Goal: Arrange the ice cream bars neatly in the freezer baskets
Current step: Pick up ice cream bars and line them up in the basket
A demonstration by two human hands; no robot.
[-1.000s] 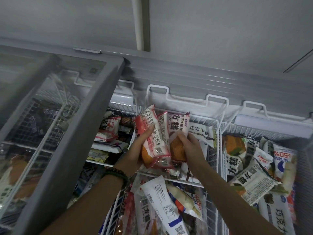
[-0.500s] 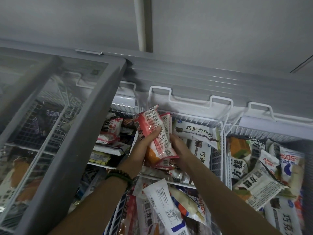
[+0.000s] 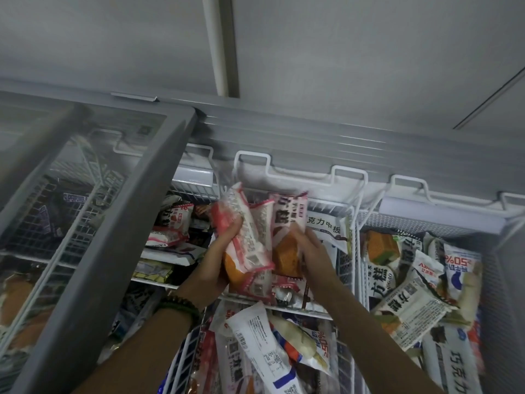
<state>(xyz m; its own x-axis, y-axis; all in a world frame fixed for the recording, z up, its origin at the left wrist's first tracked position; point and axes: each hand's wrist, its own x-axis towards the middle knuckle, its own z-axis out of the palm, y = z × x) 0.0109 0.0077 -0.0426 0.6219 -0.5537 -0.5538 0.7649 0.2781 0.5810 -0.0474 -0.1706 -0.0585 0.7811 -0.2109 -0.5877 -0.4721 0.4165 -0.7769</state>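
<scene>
- grip: left hand (image 3: 217,260) curls round pink-wrapped bars (image 3: 250,240), right hand (image 3: 314,251) clasps a single bar (image 3: 287,220), all above the middle basket (image 3: 353,237).
- best to square their edges, then stand them upright together.

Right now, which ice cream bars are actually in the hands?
The pink-and-white wrapped bars, gripped between the left hand and right hand; all others lie in the baskets.

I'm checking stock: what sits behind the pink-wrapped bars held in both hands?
A white pack with black lettering stands behind the pink-wrapped bars, against the wire basket's back wall. Its left part is covered by the bars and the right hand; anything further behind is hidden.
</scene>
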